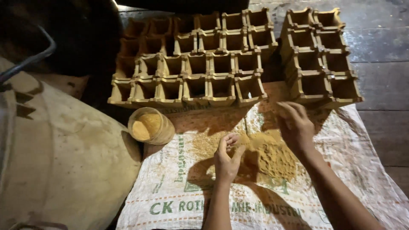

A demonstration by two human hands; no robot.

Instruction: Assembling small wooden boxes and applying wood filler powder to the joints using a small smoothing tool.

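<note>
A heap of yellow-brown powder (272, 155) lies on a white woven sack (179, 187) spread on the floor. My left hand (227, 158) rests at the heap's near left edge, fingers curled as if pinching some powder. My right hand (295, 125) hovers above the heap's far right side, fingers apart and bent, holding nothing that I can see. Just beyond both hands stand rows of small square clay pots (200, 87), open side up, with a second smaller block of the same pots (317, 83) to the right.
A round container (150, 125) part full of the same powder sits left of the heap at the sack's corner. A large pale rounded sack or vessel (59, 162) fills the left side. Dark wooden floorboards (379, 47) lie at the right.
</note>
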